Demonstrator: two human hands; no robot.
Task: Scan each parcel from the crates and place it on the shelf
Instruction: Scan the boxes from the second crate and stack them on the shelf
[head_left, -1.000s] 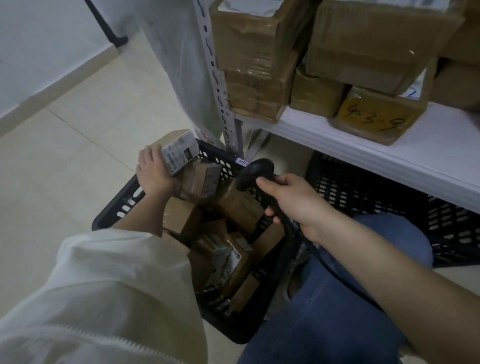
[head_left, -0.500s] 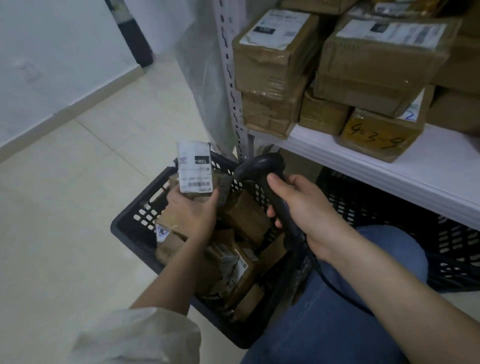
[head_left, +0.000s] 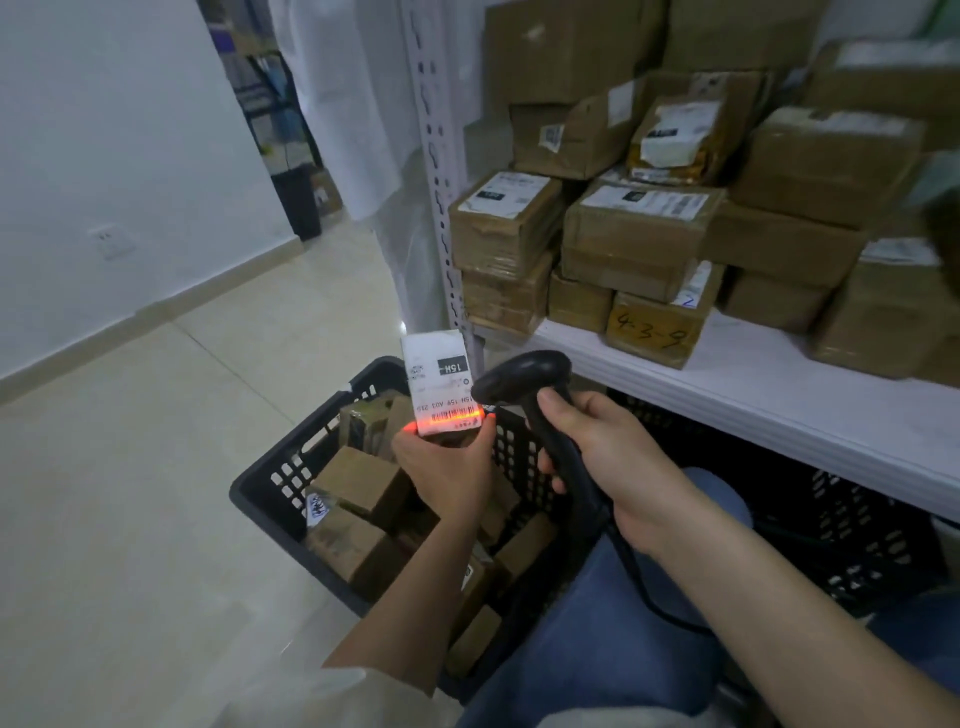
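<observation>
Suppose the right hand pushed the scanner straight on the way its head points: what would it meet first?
Probably the parcel held by the left hand; the right hand aims the scanner at its lit barcode. Depth is unclear.

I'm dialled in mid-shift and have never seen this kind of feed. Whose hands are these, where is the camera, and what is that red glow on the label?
There is one view only, from a camera worn on a person's head, looking down at their own bare hands. The left hand holds a small parcel upright, label facing the camera. The right hand grips a black corded scanner; the red glow is its beam lying across the barcode. Below sits a black crate holding more brown parcels. To the right, a white shelf already carries stacked boxes, one marked 4-3-9.
</observation>
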